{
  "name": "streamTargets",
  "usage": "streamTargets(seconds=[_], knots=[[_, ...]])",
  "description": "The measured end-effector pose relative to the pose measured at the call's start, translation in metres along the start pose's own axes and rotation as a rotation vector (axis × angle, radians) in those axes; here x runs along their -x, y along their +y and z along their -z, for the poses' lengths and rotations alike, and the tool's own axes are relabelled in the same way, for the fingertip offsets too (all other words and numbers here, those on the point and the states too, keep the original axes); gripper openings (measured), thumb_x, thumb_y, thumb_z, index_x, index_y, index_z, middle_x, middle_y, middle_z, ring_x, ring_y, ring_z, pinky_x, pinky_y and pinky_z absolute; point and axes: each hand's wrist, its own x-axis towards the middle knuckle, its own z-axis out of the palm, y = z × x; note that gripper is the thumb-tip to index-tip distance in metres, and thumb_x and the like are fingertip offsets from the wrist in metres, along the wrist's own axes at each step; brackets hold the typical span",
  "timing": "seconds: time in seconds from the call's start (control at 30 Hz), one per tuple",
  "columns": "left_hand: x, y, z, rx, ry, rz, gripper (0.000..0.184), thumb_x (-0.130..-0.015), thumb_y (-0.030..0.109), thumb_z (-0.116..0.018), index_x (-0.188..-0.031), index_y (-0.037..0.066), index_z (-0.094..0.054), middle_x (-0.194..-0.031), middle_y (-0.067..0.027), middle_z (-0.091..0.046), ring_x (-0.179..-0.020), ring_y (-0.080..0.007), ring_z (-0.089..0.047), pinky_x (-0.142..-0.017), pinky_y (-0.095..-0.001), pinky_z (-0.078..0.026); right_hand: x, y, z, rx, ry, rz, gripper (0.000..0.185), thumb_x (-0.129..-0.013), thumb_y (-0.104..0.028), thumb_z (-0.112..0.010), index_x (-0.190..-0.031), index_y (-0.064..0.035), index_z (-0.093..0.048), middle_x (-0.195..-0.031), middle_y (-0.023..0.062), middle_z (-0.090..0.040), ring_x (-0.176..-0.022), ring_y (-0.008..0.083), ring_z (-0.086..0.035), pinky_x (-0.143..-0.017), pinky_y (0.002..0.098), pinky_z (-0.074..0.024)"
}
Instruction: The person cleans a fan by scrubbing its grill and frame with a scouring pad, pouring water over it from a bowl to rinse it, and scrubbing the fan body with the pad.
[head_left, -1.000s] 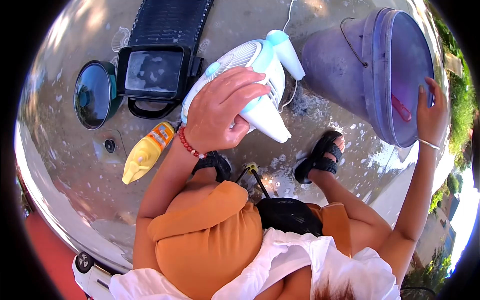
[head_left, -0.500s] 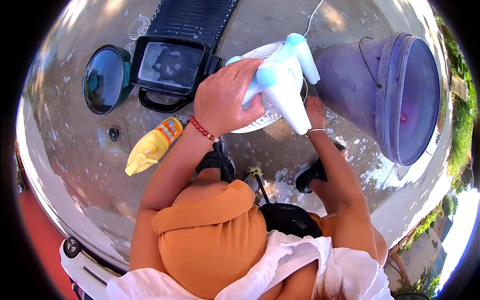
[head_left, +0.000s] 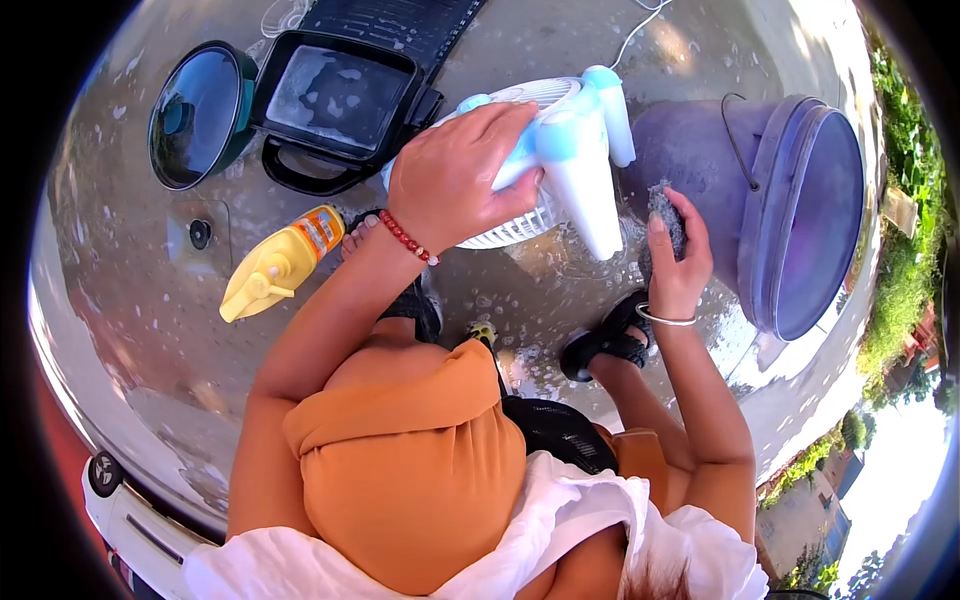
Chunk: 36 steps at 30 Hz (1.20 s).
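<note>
A white and light-blue fan with a round grille is tilted over the wet ground. My left hand, with a red bead bracelet at the wrist, grips its body, thumb on the near side. To the right of the fan, my right hand, wearing a silver bangle, pinches a grey scouring pad between thumb and fingers. The pad does not touch the fan. A large purple-grey bucket lies on its side just beyond my right hand, its mouth facing right.
On the left are a green-rimmed pot with a glass lid, a black rectangular pan and a ridged black plate. A yellow bottle lies beside a clear lid. Sandalled feet are below, and a white cord runs behind.
My right hand has come from the bucket's mouth, down behind the fan, and back up holding the grey pad. My left hand has turned the fan so its legs point more toward me.
</note>
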Motion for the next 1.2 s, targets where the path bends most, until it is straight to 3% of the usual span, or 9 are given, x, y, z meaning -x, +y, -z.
streamTargets(seconds=[0.13,0.3,0.37,0.47,0.6,0.67,0.87,1.0,1.2], knots=[[-0.001,0.004,-0.004,-0.045,0.020,0.010,0.048,-0.080,0.033,-0.072,-0.119,0.008,-0.065,-0.112,-0.0083,-0.072,-0.096,-0.0247,-0.072,-0.078,-0.0353,-0.058,-0.013,-0.076,-0.015,0.047,-0.022,0.554,0.036,-0.085,-0.005,-0.070,-0.120,-0.0010,-0.067,-0.118,0.0194,-0.063,-0.105,0.0329,-0.061,-0.093,0.0395,-0.0475],[0.009,0.002,-0.013,-0.046,0.115,-0.020,0.044,-0.080,0.035,-0.073,-0.113,0.008,-0.066,-0.110,-0.0096,-0.074,-0.102,-0.0234,-0.072,-0.080,-0.0342,-0.059,-0.045,-0.093,-0.054,0.279,-0.072,0.780,0.026,-0.085,-0.006,-0.069,-0.111,-0.0039,-0.072,-0.109,0.0148,-0.066,-0.096,0.0350,-0.061,-0.084,0.0409,-0.0494],[0.013,0.005,-0.014,-0.044,0.097,-0.012,0.043,-0.080,0.035,-0.073,-0.113,0.008,-0.066,-0.111,-0.0103,-0.073,-0.101,-0.0232,-0.072,-0.080,-0.0339,-0.059,-0.065,-0.093,-0.050,0.095,-0.233,0.296,0.018,-0.091,-0.011,-0.065,-0.105,-0.0006,-0.072,-0.099,0.0162,-0.069,-0.088,0.0351,-0.065,-0.078,0.0398,-0.0508],[0.010,0.005,-0.014,-0.050,0.099,-0.032,0.043,-0.081,0.035,-0.073,-0.112,0.007,-0.065,-0.112,-0.0110,-0.073,-0.101,-0.0228,-0.072,-0.079,-0.0334,-0.059,-0.069,-0.087,-0.050,-0.044,-0.320,0.126,0.020,-0.095,-0.015,-0.062,-0.101,0.0022,-0.071,-0.092,0.0178,-0.069,-0.082,0.0365,-0.065,-0.075,0.0394,-0.0518],[0.016,0.008,-0.013,-0.028,0.118,0.017,0.041,-0.081,0.036,-0.072,-0.109,0.007,-0.064,-0.111,-0.0111,-0.073,-0.101,-0.0226,-0.072,-0.078,-0.0329,-0.059,-0.024,-0.118,-0.057,0.458,0.006,0.627,0.016,-0.093,-0.010,-0.062,-0.100,0.0004,-0.071,-0.092,0.0160,-0.068,-0.081,0.0351,-0.064,-0.074,0.0419,-0.0512],[0.017,0.010,-0.012,-0.009,0.100,0.027,0.044,-0.079,0.033,-0.075,-0.112,0.007,-0.065,-0.112,-0.0115,-0.073,-0.101,-0.0237,-0.072,-0.080,-0.0334,-0.059,-0.024,-0.113,-0.061,0.503,0.014,0.657,0.014,-0.091,-0.009,-0.062,-0.099,-0.0015,-0.072,-0.091,0.0145,-0.067,-0.079,0.0356,-0.063,-0.074,0.0419,-0.0508],[0.008,0.018,-0.018,-0.063,0.067,0.005,0.049,-0.078,0.036,-0.076,-0.116,0.006,-0.065,-0.114,-0.0116,-0.073,-0.099,-0.0241,-0.073,-0.080,-0.0331,-0.059,-0.074,-0.062,-0.034,-0.272,-0.388,-0.224,0.026,-0.099,-0.018,-0.054,-0.099,0.0027,-0.070,-0.085,0.0158,-0.068,-0.077,0.0303,-0.065,-0.073,0.0375,-0.0503],[0.011,0.015,-0.019,-0.034,0.061,0.082,0.051,-0.077,0.036,-0.077,-0.117,0.006,-0.065,-0.115,-0.0121,-0.072,-0.100,-0.0238,-0.073,-0.080,-0.0332,-0.059,-0.023,-0.105,-0.056,0.591,0.069,0.646,0.018,-0.091,-0.014,-0.063,-0.103,-0.0043,-0.072,-0.100,0.0092,-0.067,-0.084,0.0312,-0.059,-0.074,0.0395,-0.0485],[0.009,0.014,-0.032,-0.009,0.062,0.071,0.053,-0.076,0.036,-0.079,-0.117,0.005,-0.066,-0.118,-0.0113,-0.072,-0.104,-0.0239,-0.071,-0.085,-0.0342,-0.058,-0.040,-0.097,-0.056,0.677,0.036,0.630,0.017,-0.082,-0.009,-0.068,-0.099,-0.0091,-0.075,-0.103,0.0066,-0.069,-0.081,0.0305,-0.058,-0.073,0.0381,-0.0480]])
